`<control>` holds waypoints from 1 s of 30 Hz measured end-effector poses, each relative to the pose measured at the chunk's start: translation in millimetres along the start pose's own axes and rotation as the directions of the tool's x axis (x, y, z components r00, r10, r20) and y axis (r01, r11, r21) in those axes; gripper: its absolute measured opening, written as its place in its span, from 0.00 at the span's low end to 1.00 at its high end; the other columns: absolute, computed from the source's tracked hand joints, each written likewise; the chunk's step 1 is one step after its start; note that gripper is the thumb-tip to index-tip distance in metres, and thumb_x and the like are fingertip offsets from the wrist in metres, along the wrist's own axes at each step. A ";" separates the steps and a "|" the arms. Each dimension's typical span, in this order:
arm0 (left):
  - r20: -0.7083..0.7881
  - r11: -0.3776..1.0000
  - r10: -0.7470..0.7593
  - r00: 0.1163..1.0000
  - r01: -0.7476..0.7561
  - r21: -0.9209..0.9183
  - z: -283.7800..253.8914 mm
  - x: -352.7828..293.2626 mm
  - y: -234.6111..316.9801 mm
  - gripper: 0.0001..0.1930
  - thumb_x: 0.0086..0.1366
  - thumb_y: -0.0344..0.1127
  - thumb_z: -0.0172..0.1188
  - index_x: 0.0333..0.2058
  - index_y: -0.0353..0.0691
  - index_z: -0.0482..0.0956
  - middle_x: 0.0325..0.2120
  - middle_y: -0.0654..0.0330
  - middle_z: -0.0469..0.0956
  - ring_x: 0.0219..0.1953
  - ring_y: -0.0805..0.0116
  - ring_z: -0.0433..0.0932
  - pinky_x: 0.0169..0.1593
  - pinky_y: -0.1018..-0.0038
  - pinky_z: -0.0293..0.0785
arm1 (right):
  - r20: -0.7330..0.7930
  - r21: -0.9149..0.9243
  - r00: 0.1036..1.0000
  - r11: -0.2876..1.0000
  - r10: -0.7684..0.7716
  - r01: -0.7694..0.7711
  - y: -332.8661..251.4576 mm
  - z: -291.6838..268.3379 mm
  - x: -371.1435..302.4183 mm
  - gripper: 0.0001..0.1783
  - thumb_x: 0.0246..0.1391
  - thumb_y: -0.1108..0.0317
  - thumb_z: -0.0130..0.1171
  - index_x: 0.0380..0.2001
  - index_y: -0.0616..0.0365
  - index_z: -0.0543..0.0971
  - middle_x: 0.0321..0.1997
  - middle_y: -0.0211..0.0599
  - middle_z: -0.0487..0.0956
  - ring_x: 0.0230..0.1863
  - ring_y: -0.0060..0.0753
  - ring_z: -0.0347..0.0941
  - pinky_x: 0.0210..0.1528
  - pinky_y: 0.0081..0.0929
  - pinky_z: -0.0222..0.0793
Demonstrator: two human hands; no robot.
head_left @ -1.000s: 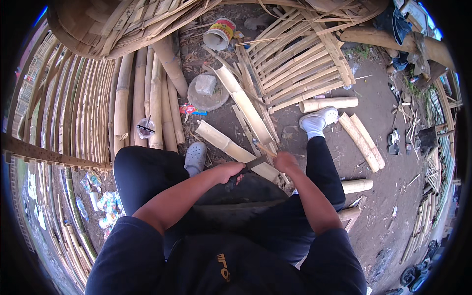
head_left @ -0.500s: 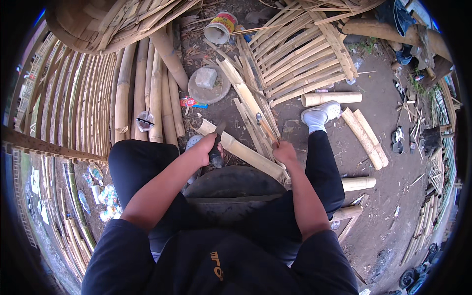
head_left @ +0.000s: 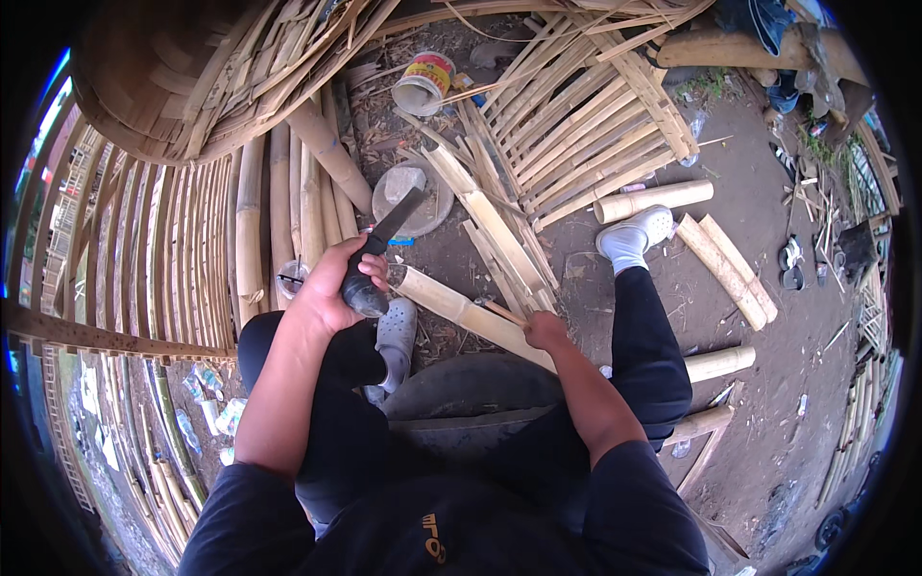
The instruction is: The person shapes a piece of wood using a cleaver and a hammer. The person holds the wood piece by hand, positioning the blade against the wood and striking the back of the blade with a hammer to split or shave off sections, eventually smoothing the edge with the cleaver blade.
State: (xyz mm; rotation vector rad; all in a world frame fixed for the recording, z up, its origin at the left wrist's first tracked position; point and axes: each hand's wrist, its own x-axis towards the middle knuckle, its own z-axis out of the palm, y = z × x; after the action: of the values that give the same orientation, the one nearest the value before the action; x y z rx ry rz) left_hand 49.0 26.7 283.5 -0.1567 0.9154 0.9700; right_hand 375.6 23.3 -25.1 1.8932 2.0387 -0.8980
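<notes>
My left hand (head_left: 336,286) is closed round the thick dark handle of a large knife (head_left: 400,213), raised above the ground, its broad blade slanting up and to the right. My right hand (head_left: 546,331) grips the wooden handle of a small hammer (head_left: 502,312), held low over a split bamboo length (head_left: 437,296). The hammer's head is small and partly blends with the bamboo behind it. That bamboo length slopes from beside my left shoe (head_left: 395,331) down toward the dark rounded seat-like block (head_left: 475,384) between my legs.
Bamboo strips (head_left: 495,226) and a slatted bamboo panel (head_left: 595,115) lie ahead. Bamboo poles (head_left: 280,182) and a slatted bench (head_left: 182,240) stand at left. A pale stone block (head_left: 405,180) rests on a round slab, near a bucket (head_left: 423,84). Cut bamboo pieces (head_left: 725,269) lie right.
My left hand has lifted the knife up and to the left, away from the bamboo length. My right hand has lowered the hammer, its head now nearer the bamboo.
</notes>
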 end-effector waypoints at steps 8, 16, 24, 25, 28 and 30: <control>0.051 0.998 -0.019 0.999 0.022 -0.067 0.9 26.0 6.4 0.09 0.69 0.38 0.49 0.31 0.44 0.63 0.20 0.69 0.66 0.20 0.79 0.68 0.29 0.76 0.70 | -0.199 0.318 0.960 0.939 0.198 -0.128 22.8 -19.3 70.2 0.53 0.36 0.47 0.72 0.59 0.68 0.61 0.57 0.60 0.69 0.62 0.55 0.64 0.62 0.41 0.64; -0.041 0.998 0.012 0.999 -0.015 -0.055 -23.0 33.6 9.1 0.10 0.68 0.40 0.49 0.30 0.43 0.62 0.19 0.68 0.66 0.20 0.76 0.67 0.30 0.73 0.71 | -0.195 0.225 0.955 0.958 0.223 -0.178 -4.1 7.4 90.1 0.60 0.32 0.48 0.75 0.61 0.72 0.55 0.59 0.61 0.68 0.61 0.55 0.66 0.63 0.38 0.62; -0.058 0.998 0.008 0.998 -0.011 -0.064 -26.6 35.9 -2.3 0.13 0.69 0.41 0.48 0.27 0.43 0.63 0.18 0.66 0.65 0.19 0.74 0.67 0.30 0.71 0.72 | -0.162 0.322 0.951 0.925 0.264 -0.202 14.5 7.9 109.7 0.58 0.29 0.49 0.74 0.60 0.70 0.60 0.60 0.60 0.68 0.59 0.55 0.68 0.59 0.37 0.68; -0.053 0.998 0.015 0.998 -0.018 -0.059 -25.3 35.5 -3.4 0.13 0.69 0.41 0.48 0.27 0.43 0.63 0.18 0.66 0.65 0.19 0.74 0.67 0.30 0.71 0.72 | -0.191 0.246 0.946 0.946 0.262 -0.213 15.2 7.3 110.7 0.57 0.28 0.49 0.74 0.60 0.70 0.61 0.59 0.60 0.69 0.59 0.54 0.68 0.59 0.37 0.67; -0.062 0.999 0.006 0.998 -0.008 -0.039 -24.7 36.2 -4.1 0.12 0.69 0.41 0.47 0.28 0.43 0.63 0.18 0.66 0.65 0.19 0.75 0.67 0.30 0.71 0.72 | -0.189 0.063 0.958 0.976 0.217 -0.209 10.4 -0.9 109.9 0.57 0.26 0.50 0.75 0.59 0.70 0.63 0.60 0.60 0.68 0.58 0.55 0.69 0.60 0.37 0.67; -0.065 1.000 0.016 0.998 -0.017 -0.019 -23.6 37.5 -4.8 0.11 0.69 0.40 0.47 0.29 0.43 0.62 0.18 0.66 0.65 0.19 0.75 0.67 0.30 0.72 0.72 | -0.084 0.115 0.976 0.975 0.200 -0.190 1.6 -10.7 103.8 0.56 0.25 0.50 0.76 0.59 0.69 0.64 0.60 0.58 0.69 0.57 0.54 0.69 0.59 0.37 0.67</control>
State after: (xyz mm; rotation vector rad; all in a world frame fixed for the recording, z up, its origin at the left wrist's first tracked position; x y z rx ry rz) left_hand 47.4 36.3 240.1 -0.1980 0.9679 0.9939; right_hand 364.4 115.0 -73.6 2.1874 1.8456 -0.8982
